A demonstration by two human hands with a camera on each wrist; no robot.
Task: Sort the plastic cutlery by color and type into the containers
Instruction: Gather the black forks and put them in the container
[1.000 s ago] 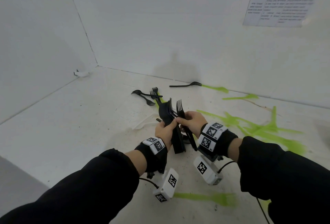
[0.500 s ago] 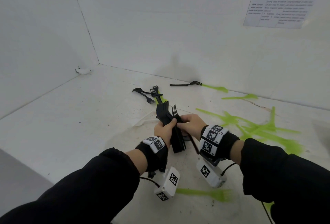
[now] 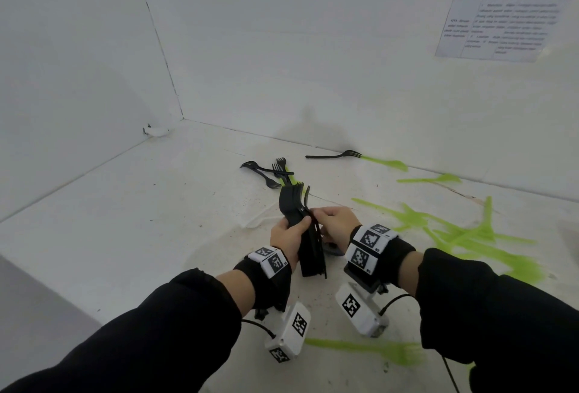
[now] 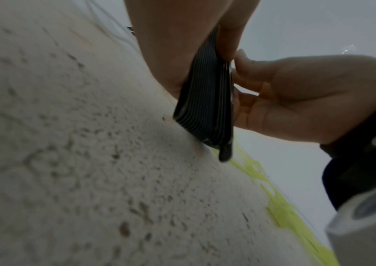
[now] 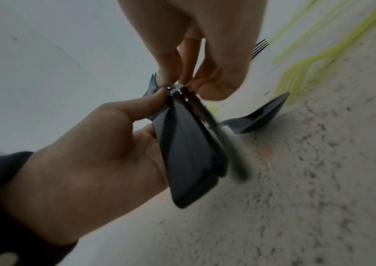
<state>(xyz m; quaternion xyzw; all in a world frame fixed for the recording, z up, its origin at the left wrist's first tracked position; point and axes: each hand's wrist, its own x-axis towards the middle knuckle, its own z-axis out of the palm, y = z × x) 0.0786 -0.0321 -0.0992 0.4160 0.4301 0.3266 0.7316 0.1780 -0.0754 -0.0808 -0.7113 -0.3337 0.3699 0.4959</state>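
Black fork stack (image 3: 308, 236) between fingers (image 3: 302, 224) (upright)

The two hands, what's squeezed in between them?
A stack of black plastic forks. The left hand grips it, and the right hand pinches its other side. The head view shows this best.

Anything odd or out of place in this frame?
One fork in the black stack sticks out askew past the other handles. No containers are in view; green forks lie scattered.
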